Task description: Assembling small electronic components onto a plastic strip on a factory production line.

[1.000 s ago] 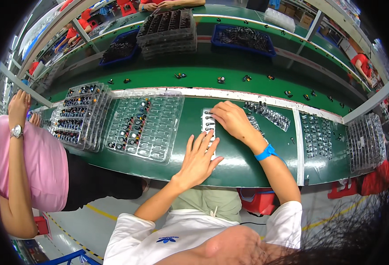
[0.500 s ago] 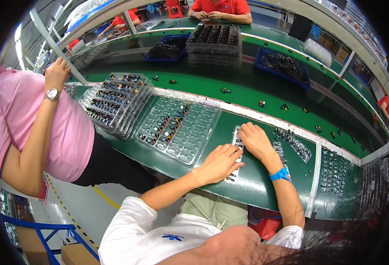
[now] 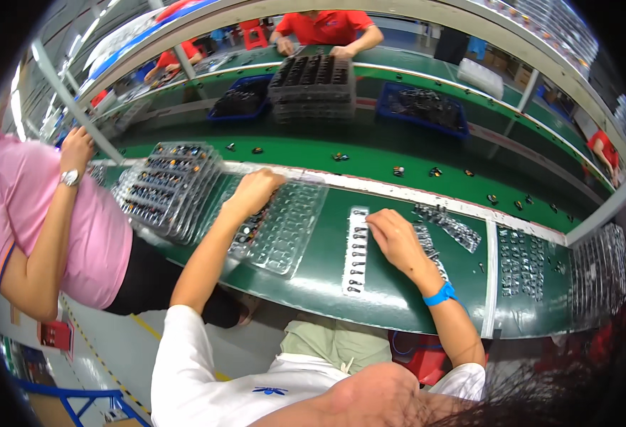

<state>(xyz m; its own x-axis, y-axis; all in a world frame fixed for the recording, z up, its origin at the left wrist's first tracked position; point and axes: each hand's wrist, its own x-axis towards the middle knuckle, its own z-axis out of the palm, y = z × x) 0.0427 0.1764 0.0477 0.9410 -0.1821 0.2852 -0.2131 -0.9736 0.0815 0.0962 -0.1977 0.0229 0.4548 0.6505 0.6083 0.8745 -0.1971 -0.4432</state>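
My left hand (image 3: pixel 255 193) reaches over the clear plastic tray (image 3: pixel 300 228) at its far edge. Its fingers are bent together, hiding whatever is between them. Small multicoloured parts (image 3: pixel 247 231) sit in some of the tray's pockets, partly behind my forearm. A white strip (image 3: pixel 349 286) lies on the green bench, with several small dark parts (image 3: pixel 359 249) in a row along it. Beside the strip's upper right edge is my right hand (image 3: pixel 398 240), fingers bent and close together. I cannot make out anything in its fingertips.
Stacked filled trays (image 3: pixel 167 188) stand on the left, near a person in pink (image 3: pixel 64 213). Bagged small parts (image 3: pixel 448 226) lie right of my right hand. Beyond runs a green belt (image 3: pixel 370 167) with scattered parts, blue bins (image 3: pixel 388 114) and a dark tray stack (image 3: pixel 311 89).
My left hand has left the white strip and moved left and away to the clear tray. My right hand stays by the strip, whose row of parts is now uncovered. The view has shifted slightly.
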